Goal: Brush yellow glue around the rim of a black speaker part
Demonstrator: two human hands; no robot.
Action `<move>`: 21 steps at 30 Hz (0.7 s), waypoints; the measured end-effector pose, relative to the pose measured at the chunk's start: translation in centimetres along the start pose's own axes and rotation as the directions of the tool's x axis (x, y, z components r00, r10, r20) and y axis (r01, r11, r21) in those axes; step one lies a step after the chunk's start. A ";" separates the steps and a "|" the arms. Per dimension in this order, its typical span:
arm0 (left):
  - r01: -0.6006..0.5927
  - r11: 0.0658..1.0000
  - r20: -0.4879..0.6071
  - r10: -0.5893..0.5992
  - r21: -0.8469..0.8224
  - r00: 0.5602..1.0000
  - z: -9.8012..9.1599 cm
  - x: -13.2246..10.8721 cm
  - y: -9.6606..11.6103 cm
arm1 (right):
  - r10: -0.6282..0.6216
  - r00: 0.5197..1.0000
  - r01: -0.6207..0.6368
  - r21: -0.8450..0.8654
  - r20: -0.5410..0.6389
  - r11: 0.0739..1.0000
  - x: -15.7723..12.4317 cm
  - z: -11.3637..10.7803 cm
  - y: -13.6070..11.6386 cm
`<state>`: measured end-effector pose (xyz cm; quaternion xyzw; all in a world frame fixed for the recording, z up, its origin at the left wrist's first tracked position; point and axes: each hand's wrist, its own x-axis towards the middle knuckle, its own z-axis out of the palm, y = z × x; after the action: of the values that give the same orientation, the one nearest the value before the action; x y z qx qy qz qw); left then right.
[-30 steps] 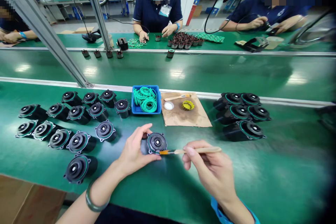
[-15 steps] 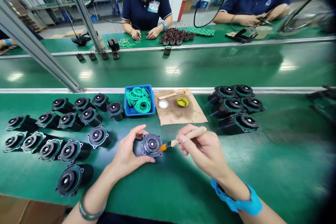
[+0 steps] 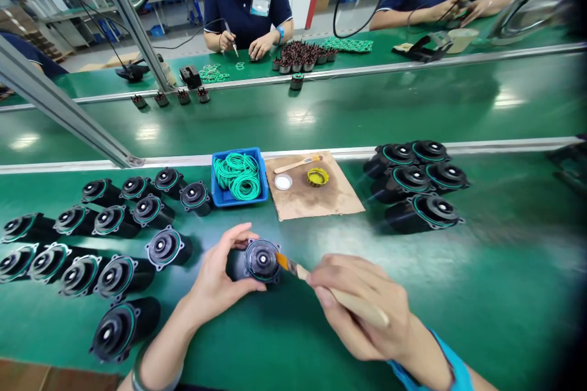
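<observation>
My left hand is curled round the side of a black motor housing that stands on the green table, its round face up and a green ring round it. In my right hand is a wooden-handled paintbrush, gripped near its ferrule. Its orange bristles touch the right rim of the housing's face. Beyond my hands, a blue tray holds several green rubber rings. Beside it a cardboard sheet carries a yellow cap, a small white dish and a second brush.
Several similar black housings stand in rows on the left, and another group is at the right. A metal rail runs along the table's back. Across from me, two co-workers sit at a further bench, handling small parts.
The brush handle has swung down toward me, and my right hand has moved nearer with it. The bristles have shifted up along the housing's right rim. My left hand keeps its hold.
</observation>
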<state>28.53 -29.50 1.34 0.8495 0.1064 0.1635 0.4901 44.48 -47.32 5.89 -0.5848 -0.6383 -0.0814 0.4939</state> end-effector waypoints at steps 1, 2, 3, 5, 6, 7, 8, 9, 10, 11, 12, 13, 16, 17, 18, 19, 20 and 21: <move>0.004 1.000 0.001 -0.004 -0.010 1.000 0.0 -0.1 -0.1 | 0.017 1.000 -0.017 0.008 0.013 1.000 -0.3 -0.1 -0.4; 0.002 1.000 0.001 -0.002 -0.020 1.000 0.1 -0.2 -0.1 | 0.034 0.999 -0.035 0.024 0.018 0.999 -0.6 -0.3 -0.8; -0.006 1.000 0.000 0.006 -0.027 1.000 0.1 -0.3 -0.2 | 0.056 0.998 -0.057 0.039 0.016 0.998 -0.8 -0.5 -1.1; -0.037 0.999 0.001 0.037 -0.025 0.999 0.1 -0.4 -0.2 | 0.106 0.994 -0.106 0.052 -0.003 0.993 -1.2 -1.0 -1.4; -0.053 0.998 0.004 0.053 -0.019 0.999 0.1 -0.5 -0.2 | 0.124 0.992 -0.122 0.056 -0.022 0.991 -1.3 -1.2 -1.4; -0.068 0.998 0.009 0.068 -0.012 0.998 0.1 -0.5 -0.2 | 0.133 0.990 -0.131 0.064 -0.036 0.989 -1.4 -1.4 -1.4; -0.076 0.997 0.016 0.076 -0.005 0.997 0.0 -0.6 -0.2 | 0.136 0.990 -0.132 0.073 -0.039 0.989 -1.4 -1.5 -1.3; -0.084 0.996 0.023 0.084 0.001 0.996 0.0 -0.7 -0.1 | 0.133 0.991 -0.130 0.083 -0.032 0.988 -1.5 -1.6 -1.2; -0.090 0.996 0.032 0.090 0.006 0.995 -0.1 -0.7 -0.1 | 0.120 0.992 -0.117 0.097 -0.027 0.988 -1.6 -1.6 -1.0; -0.096 0.995 0.040 0.096 0.011 0.995 -0.1 -0.7 -0.1 | 0.104 0.994 -0.102 0.111 -0.015 0.989 -1.7 -1.5 -0.9; -0.101 0.995 0.047 0.100 0.017 0.994 -0.1 -0.8 -0.1 | 0.086 0.996 -0.085 0.127 -0.004 0.988 -1.9 -1.4 -0.7; -0.107 0.994 0.054 0.106 0.023 0.993 -0.2 -0.8 -0.1 | 0.067 0.998 -0.066 0.143 -0.003 0.987 -2.1 -1.2 -0.6; -0.128 0.991 0.066 0.126 0.024 0.990 -0.2 -0.9 -0.1 | 0.032 0.999 -0.032 0.180 0.001 0.983 -2.6 -0.7 -0.3; -0.134 0.991 0.068 0.132 0.024 0.989 -0.3 -1.0 -0.1 | 0.040 0.999 -0.042 0.183 0.015 0.982 -2.7 -0.6 -0.3; -0.140 0.990 0.068 0.138 0.026 0.988 -0.3 -1.0 -0.2 | 0.045 0.999 -0.049 0.183 0.028 0.982 -2.8 -0.6 -0.4; -0.146 0.989 0.068 0.144 0.030 0.987 -0.4 -1.0 -0.1 | 0.052 0.998 -0.060 0.184 0.045 0.981 -2.9 -0.6 -0.4; -0.152 0.988 0.067 0.149 0.036 0.987 -0.4 -1.1 -0.1 | 0.058 0.996 -0.068 0.183 0.061 0.981 -3.0 -0.7 -0.5; -0.157 0.987 0.065 0.154 0.040 0.986 -0.4 -1.1 -0.1 | 0.063 0.995 -0.075 0.178 0.073 0.981 -3.0 -0.8 -0.6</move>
<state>27.39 -29.50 1.29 0.8708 0.0282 0.1727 0.4595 43.90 -50.10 4.41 -0.5620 -0.6384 0.0135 0.5258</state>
